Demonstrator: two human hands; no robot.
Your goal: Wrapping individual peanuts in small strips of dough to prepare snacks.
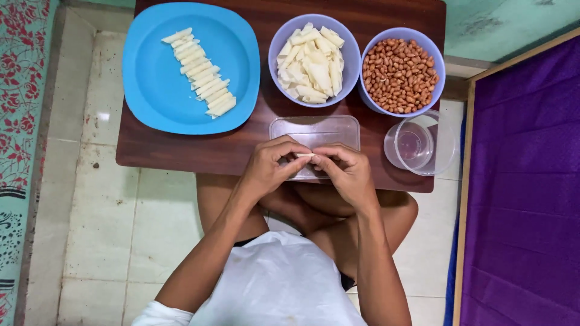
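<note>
My left hand (pixel 269 169) and my right hand (pixel 347 172) meet over the near edge of a low brown table (pixel 181 154). Together they pinch one small pale wrapper piece (pixel 305 156) between the fingertips. Just under the hands lies a clear rectangular plastic tray (pixel 314 130). Beyond it stand a lilac bowl of pale wrapper pieces (pixel 314 60) and a lilac bowl of brown peanuts (pixel 400 71). At the far left, a blue plate (pixel 157 90) carries a slanted row of rolled pale pieces (pixel 201 72).
A clear plastic cup (pixel 417 145) with a little water stands at the table's right edge. My crossed legs (pixel 314 208) lie under the table on a pale tiled floor (pixel 109 229). A purple cloth (pixel 525 181) fills the right side, a patterned teal mat (pixel 21 121) the left.
</note>
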